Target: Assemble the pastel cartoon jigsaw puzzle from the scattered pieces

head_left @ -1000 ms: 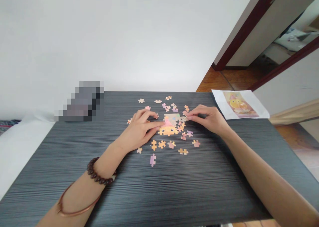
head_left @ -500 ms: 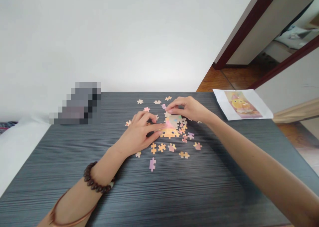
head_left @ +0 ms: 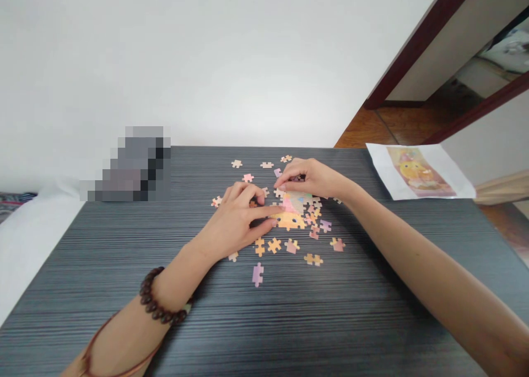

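Note:
A partly joined jigsaw puzzle lies mid-table, showing a yellow face with dark eyes below a pink shape and a pale area. My left hand rests at its left side, fingers apart, with the index finger and thumb touching its edge. At the puzzle's upper left corner, my right hand pinches a pale puzzle piece between thumb and index finger. Whether that piece is joined to the rest I cannot tell. Loose orange puzzle pieces and a purple puzzle piece lie nearer to me. My hands hide some other pieces.
More loose pieces are scattered around, such as a pink-and-yellow piece and a pale piece by the back edge. A printed picture sheet lies at the right of the dark table. A pixelated dark object stands back left.
The whole view has shifted slightly, so the table things appear a little further right. Both hands keep nearly the same places at the puzzle, the right still pinching at its upper left corner.

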Action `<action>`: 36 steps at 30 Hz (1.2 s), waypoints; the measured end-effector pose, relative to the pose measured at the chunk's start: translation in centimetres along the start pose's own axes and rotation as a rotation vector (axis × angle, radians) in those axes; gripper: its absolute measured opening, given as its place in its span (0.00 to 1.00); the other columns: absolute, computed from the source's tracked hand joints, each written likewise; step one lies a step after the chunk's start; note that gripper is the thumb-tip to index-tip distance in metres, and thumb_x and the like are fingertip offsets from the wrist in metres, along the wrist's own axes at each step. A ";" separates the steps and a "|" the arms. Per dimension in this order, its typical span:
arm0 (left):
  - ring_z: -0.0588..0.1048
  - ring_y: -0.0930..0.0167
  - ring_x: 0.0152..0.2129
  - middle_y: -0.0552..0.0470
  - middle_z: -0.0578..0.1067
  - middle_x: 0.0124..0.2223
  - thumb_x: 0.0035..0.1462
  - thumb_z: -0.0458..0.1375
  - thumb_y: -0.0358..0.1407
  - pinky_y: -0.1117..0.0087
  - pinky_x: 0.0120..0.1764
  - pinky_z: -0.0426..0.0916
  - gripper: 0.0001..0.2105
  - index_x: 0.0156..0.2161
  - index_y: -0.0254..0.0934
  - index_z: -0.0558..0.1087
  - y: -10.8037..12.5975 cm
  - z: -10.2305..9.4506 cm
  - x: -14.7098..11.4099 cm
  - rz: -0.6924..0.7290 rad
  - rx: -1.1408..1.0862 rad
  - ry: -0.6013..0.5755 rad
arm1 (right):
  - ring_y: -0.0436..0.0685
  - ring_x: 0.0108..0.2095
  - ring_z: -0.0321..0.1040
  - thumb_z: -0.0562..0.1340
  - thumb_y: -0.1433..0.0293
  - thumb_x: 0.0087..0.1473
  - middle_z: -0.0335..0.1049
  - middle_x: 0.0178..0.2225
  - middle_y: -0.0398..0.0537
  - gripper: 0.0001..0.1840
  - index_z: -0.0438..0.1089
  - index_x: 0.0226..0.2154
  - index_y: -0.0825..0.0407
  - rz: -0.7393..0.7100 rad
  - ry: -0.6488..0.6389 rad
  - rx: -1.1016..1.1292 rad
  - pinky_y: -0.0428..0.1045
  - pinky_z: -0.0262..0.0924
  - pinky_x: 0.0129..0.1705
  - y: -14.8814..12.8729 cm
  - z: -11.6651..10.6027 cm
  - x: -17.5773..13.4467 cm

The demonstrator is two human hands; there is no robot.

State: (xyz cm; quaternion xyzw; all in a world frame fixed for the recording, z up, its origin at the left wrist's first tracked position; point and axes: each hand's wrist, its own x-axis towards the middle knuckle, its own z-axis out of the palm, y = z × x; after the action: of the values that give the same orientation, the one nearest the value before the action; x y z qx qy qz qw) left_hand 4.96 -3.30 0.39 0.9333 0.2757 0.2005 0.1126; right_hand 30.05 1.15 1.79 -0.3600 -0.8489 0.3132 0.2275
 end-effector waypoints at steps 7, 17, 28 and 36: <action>0.63 0.61 0.45 0.47 0.68 0.43 0.66 0.57 0.40 0.57 0.49 0.63 0.12 0.52 0.49 0.79 0.0 0.0 0.1 -0.001 -0.003 0.010 | 0.54 0.37 0.70 0.61 0.67 0.59 0.78 0.34 0.45 0.10 0.79 0.35 0.48 -0.011 0.001 -0.014 0.51 0.61 0.42 0.0 0.1 0.1; 0.63 0.62 0.44 0.47 0.69 0.43 0.68 0.55 0.41 0.58 0.48 0.63 0.13 0.54 0.50 0.77 0.0 -0.1 0.0 -0.014 0.003 -0.021 | 0.53 0.37 0.70 0.61 0.69 0.59 0.78 0.34 0.43 0.10 0.79 0.35 0.48 0.009 -0.054 -0.045 0.51 0.61 0.42 -0.2 -0.2 0.6; 0.64 0.62 0.44 0.47 0.69 0.44 0.67 0.56 0.41 0.58 0.48 0.63 0.13 0.54 0.50 0.77 -0.1 0.0 0.1 -0.005 0.011 -0.017 | 0.54 0.39 0.68 0.59 0.66 0.61 0.76 0.36 0.44 0.09 0.74 0.35 0.49 -0.020 -0.158 -0.009 0.51 0.60 0.45 -0.1 -0.7 0.4; 0.66 0.64 0.44 0.48 0.72 0.42 0.68 0.56 0.40 0.60 0.47 0.64 0.13 0.53 0.46 0.77 -0.2 -0.1 0.0 0.009 -0.021 0.049 | 0.54 0.35 0.65 0.55 0.63 0.64 0.72 0.33 0.46 0.12 0.69 0.35 0.51 0.041 -0.028 -0.069 0.51 0.59 0.39 -0.2 -0.4 -0.6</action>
State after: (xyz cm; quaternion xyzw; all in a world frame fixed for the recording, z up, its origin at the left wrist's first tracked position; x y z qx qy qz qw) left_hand 4.80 -3.13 0.35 0.9282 0.2719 0.2265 0.1148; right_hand 30.61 0.70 2.13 -0.3803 -0.8548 0.2934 0.1966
